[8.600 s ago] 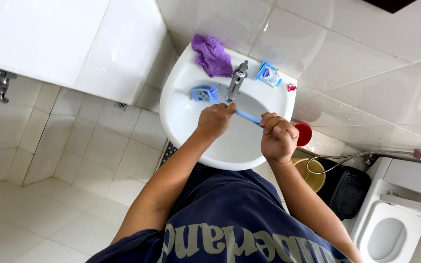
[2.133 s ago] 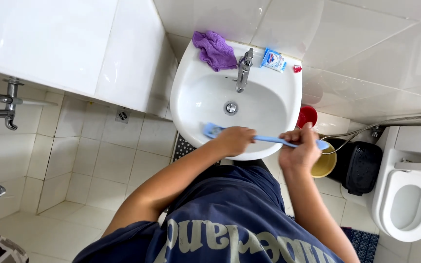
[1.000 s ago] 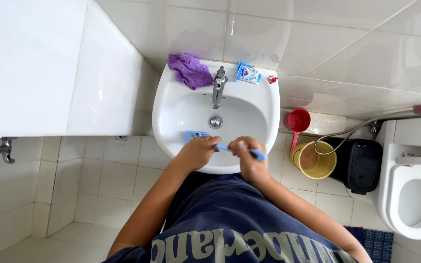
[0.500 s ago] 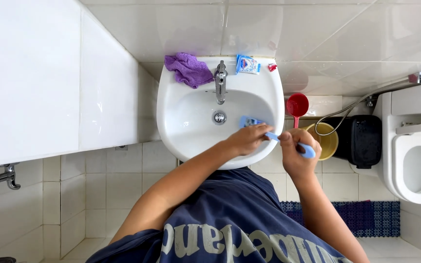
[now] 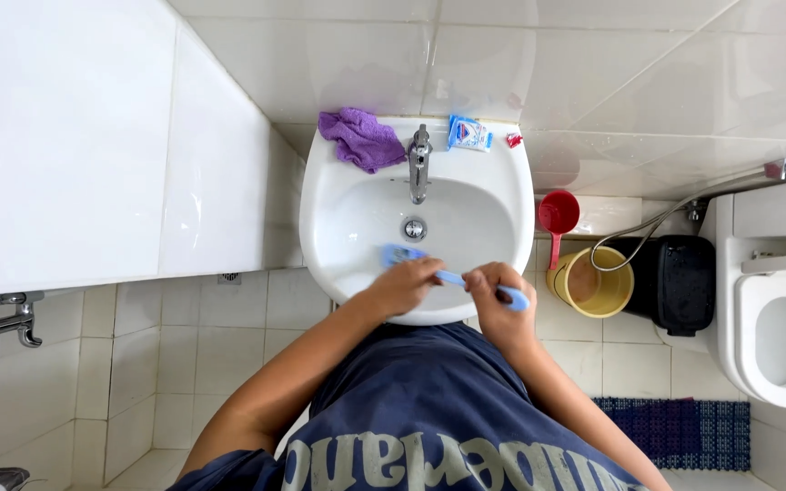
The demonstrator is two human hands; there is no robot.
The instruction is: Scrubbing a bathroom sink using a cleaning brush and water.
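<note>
A blue long-handled brush [image 5: 452, 276] lies across the front of the white sink [image 5: 338, 173], its head [image 5: 400, 255] inside the basin near the drain [image 5: 414, 227]. My left hand [image 5: 402, 286] grips the handle just behind the head. My right hand [image 5: 495, 300] grips the handle farther back, with the handle's end sticking out to the right over the sink's front rim. The tap [image 5: 419, 162] stands at the back of the basin.
A purple cloth [image 5: 361, 138], a blue packet [image 5: 468, 133] and a small red item [image 5: 513, 140] lie on the sink's back rim. Right of the sink are a red scoop [image 5: 558, 215], a yellow bucket [image 5: 591, 284], a black bin [image 5: 675, 282] and a toilet [image 5: 780, 309].
The brush head has slid left in the basin, from right of the drain to just left of it. Both hands moved slightly left with it.
</note>
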